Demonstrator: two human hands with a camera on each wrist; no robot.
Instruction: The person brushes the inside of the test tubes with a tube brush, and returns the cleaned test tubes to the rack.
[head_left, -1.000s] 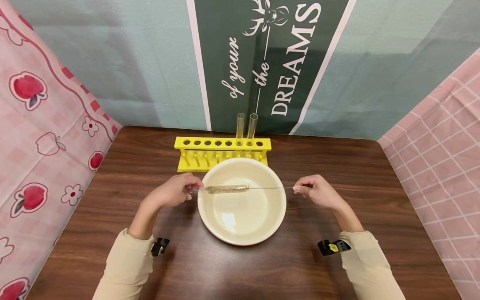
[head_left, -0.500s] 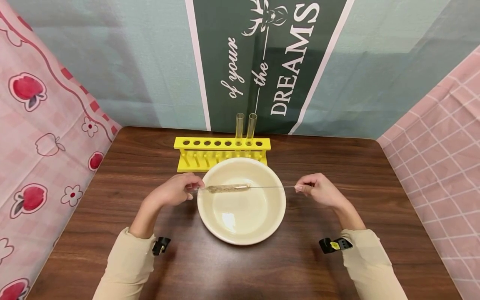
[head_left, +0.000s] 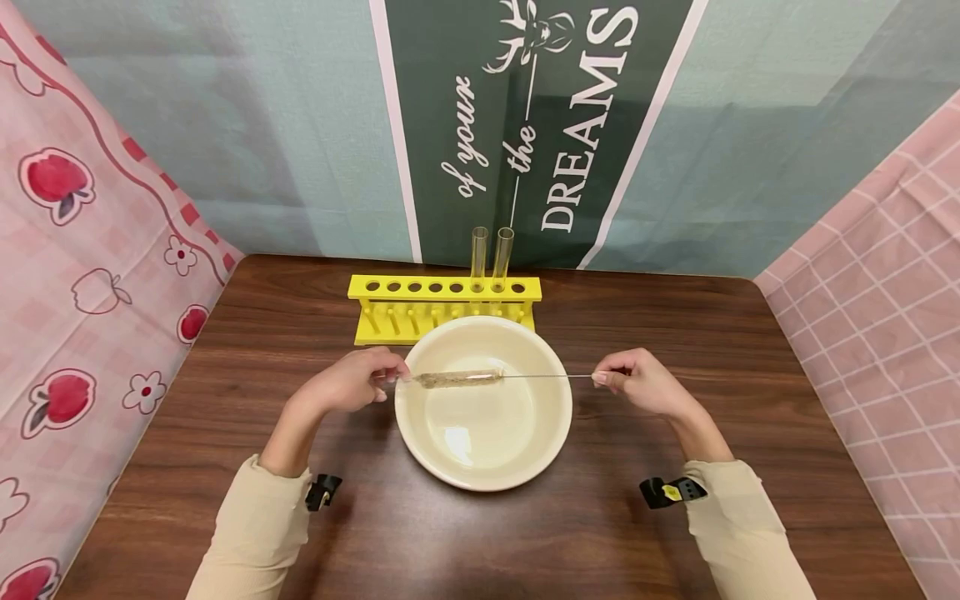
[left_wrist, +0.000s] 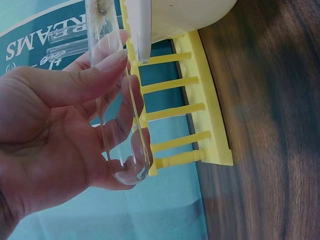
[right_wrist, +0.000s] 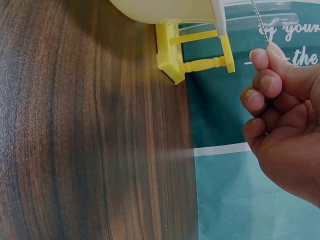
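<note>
Fingers of the left hand curl round the closed end of a clear tube. The right hand pinches the thin wire of a brush inside it. Both lie sideways over a cream bowl. Behind, toward the far edge of the table, a yellow rack holds two more tubes.

yellow rack, bowl on table
</note>
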